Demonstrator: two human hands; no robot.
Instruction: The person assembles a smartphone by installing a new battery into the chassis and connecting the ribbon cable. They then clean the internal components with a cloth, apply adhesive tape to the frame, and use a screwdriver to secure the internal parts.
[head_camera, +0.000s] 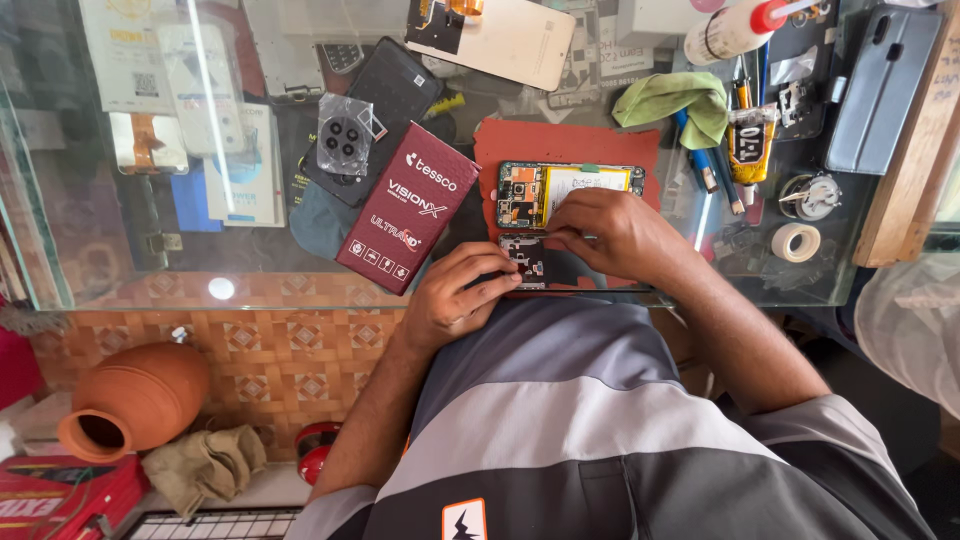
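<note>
An opened phone (570, 190) with its battery and circuit board showing lies on a red mat (520, 145) on the glass counter. A second dark phone part (530, 262) lies just in front of it at the counter's near edge. My left hand (458, 298) rests on the left end of that dark part and steadies it. My right hand (610, 235) hovers over its top edge with the fingertips pinched together, seemingly on a thin tool that I cannot make out.
A maroon box (408, 208) lies left of the mat, next to a bagged camera part (345, 135). A green cloth (680, 100), glue tube (750, 145), tape roll (796, 242), pens and a white bottle (735, 28) crowd the right. A clay pot (135, 397) sits on the floor.
</note>
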